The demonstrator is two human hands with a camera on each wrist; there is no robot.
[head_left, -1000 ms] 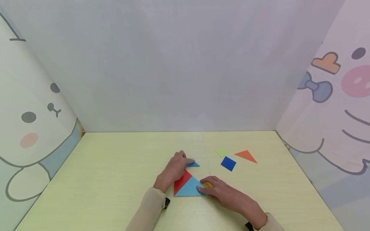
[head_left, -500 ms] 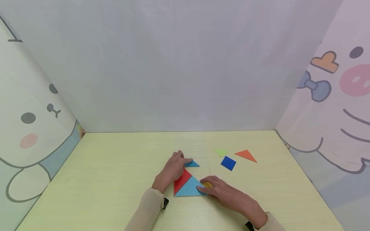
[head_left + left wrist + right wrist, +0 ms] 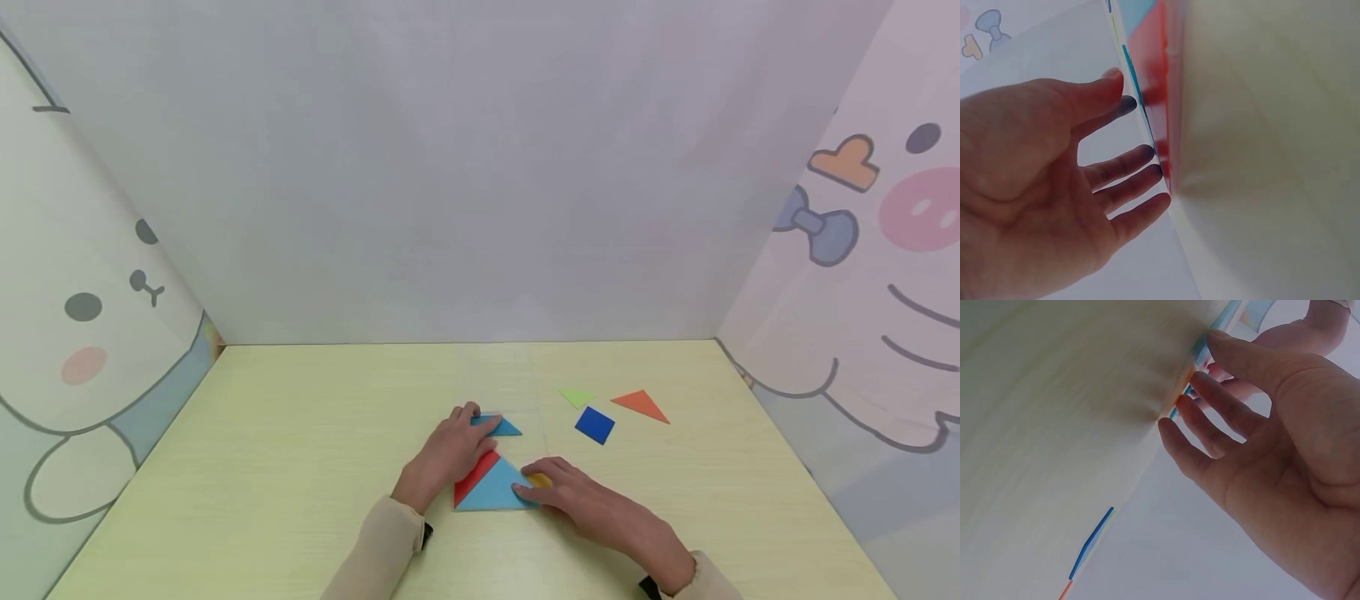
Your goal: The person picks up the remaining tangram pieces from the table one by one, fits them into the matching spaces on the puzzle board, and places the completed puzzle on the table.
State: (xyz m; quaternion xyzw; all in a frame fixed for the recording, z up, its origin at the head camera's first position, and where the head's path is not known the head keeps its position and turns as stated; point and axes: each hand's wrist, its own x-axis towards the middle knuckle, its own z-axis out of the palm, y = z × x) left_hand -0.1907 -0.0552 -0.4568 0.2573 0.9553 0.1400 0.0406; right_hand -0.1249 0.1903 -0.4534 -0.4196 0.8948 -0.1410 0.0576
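My left hand (image 3: 448, 452) lies over flat tangram pieces, its fingers spread. One finger touches a small blue triangle (image 3: 506, 427), whose left part is covered. Just below that, the thumb reaches over the upper end of a red triangle (image 3: 480, 475), partly hidden by the hand. A larger light blue triangle (image 3: 491, 490) borders the red one along a slanted edge. My right hand (image 3: 573, 496) has its thumb on this light blue triangle's right corner. Its other fingers rest over a yellow piece (image 3: 538, 480), mostly hidden. Slightly bent fingers (image 3: 1194, 428) show in the right wrist view.
Behind the right hand lie a dark blue square (image 3: 596, 425), a lime green triangle (image 3: 577, 397) and an orange triangle (image 3: 642, 405). They rest on a pale wooden table (image 3: 315, 417). A grey backdrop (image 3: 465, 167) rises at the table's far edge.
My left hand has drawn a little toward me, showing more of the small blue triangle and covering more of the red one. The right hand stays in place.
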